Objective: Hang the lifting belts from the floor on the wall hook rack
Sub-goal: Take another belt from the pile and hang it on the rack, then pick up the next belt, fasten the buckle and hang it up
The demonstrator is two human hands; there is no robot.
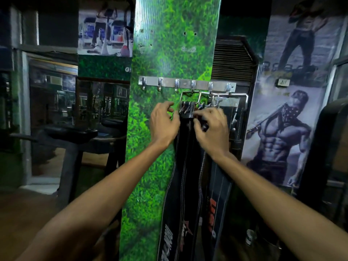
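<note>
A black lifting belt [185, 166] hangs lengthwise straight down, buckle end up, just below the steel hook rack [186, 84]. Both hands pinch its top: left hand [163, 125] at the left edge, right hand [211, 129] on the buckle (fingers curled close). The rack sits on a grass-print wall panel [169, 44]; a second belt [216, 194] hangs beside.

Hook rack [186, 85] — two hanging belts [185, 166]

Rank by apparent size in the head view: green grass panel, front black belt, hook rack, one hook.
1. green grass panel
2. front black belt
3. hook rack
4. one hook

Belt hangs nearest, so it looks somewhat oversized.
</note>
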